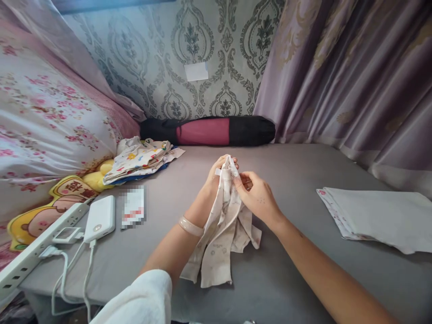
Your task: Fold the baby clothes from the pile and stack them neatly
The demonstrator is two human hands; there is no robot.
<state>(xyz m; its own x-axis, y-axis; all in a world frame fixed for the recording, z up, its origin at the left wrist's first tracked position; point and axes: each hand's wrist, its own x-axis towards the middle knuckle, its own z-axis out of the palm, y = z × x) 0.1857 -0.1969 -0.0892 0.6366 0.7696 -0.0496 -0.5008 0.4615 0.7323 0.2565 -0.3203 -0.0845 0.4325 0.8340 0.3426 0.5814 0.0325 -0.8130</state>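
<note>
A small cream garment (pixel 218 252) with a faint print hangs from both my hands above the grey surface, its lower ends spread loosely toward me. It looks like baby clothing, gathered at the top, with a white tag sticking out on the left. My left hand (pixel 216 173) is closed around the gathered upper part; some of its fingers are behind the cloth. From the right, my right hand (pixel 254 189) pinches the fabric between thumb and curled fingers, just below the top. A pale bracelet circles my left wrist.
Folded white cloth (pixel 378 216) lies at the right. At the left are a pile of printed clothes (pixel 138 157), a white power bank (pixel 99 218), a power strip (pixel 43 252) with cables and a blurred packet (pixel 133 207). A black-and-pink roll (pixel 202 131) lies along the wall.
</note>
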